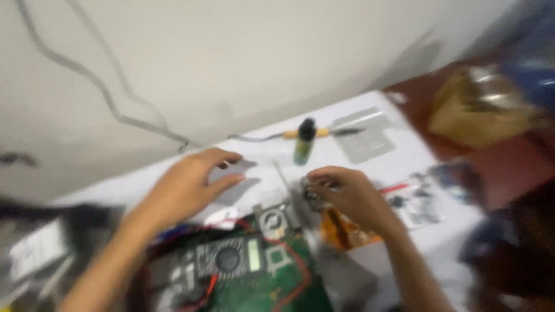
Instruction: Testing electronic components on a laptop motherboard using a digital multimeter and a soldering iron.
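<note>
Seeing my right hand (pixel 347 196) with fingers clamped on a small metal part (pixel 312 190) above the green circuit board (pixel 272 277). My left hand (pixel 188 188) hovers over the white counter (pixel 376 156), fingers apart.

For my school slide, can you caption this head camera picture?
Two bare hands, left hand and right hand, hover above a green circuit board on a white table.

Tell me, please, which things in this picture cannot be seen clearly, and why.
- Right hand, head view: a small dark part sits at its fingertips; motion blur hides what it is.
- Left hand: blur hides whether it touches the white table.
- Green circuit board: cut off by the bottom edge, its parts smeared.
- Small parts by the right hand: too small and blurred.
- Brown object, upper right: shapeless from blur.
</note>
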